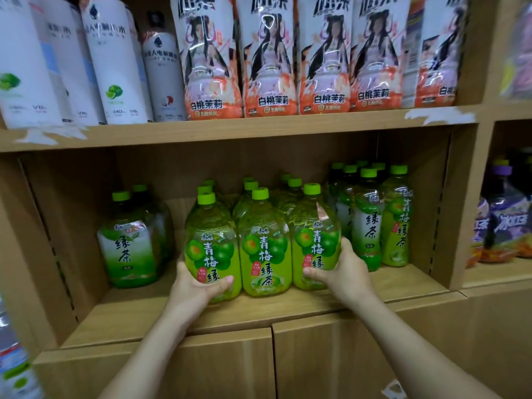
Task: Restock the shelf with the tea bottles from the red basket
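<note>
Left hand and right hand clasp the outer tea bottles; the row should slide back evenly, square to the shelf

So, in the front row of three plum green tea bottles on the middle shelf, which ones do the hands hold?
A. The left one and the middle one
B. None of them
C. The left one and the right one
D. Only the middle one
C: the left hand grips the left plum green tea bottle, the right hand grips the right bottle; no hand is on the middle bottle.
</note>
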Demonstrator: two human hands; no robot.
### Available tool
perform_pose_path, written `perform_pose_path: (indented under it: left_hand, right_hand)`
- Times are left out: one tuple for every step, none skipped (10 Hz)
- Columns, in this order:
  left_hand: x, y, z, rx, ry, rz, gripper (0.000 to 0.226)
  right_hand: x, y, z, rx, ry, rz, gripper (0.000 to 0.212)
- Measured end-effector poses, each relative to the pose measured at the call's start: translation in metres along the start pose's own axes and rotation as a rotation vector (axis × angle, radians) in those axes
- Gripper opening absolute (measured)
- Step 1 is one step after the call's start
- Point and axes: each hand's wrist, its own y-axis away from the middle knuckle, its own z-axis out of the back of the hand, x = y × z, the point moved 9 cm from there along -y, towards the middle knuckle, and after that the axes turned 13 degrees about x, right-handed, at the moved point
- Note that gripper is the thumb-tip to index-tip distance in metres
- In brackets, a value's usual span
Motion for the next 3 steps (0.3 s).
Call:
perform_pose_path:
  left_hand:
    - [-0.005, 0.005, -0.003, -0.028, -0.024, 0.005, 0.095]
    - [-0.009, 0.005, -0.006, -0.048, -0.043, 0.003, 0.089]
    - [-0.016, 0.01, 0.0, -0.066, -0.116, 0.026, 0.104]
  right_hand:
    - [0.005, 0.004, -0.001, -0.02, 0.082, 0.027, 0.076]
    - [0.005, -0.003, -0.007, 0.101, 0.171, -0.009, 0.091]
    - [0.003, -0.006, -0.007, 0.24, 0.156, -0.085, 0.106]
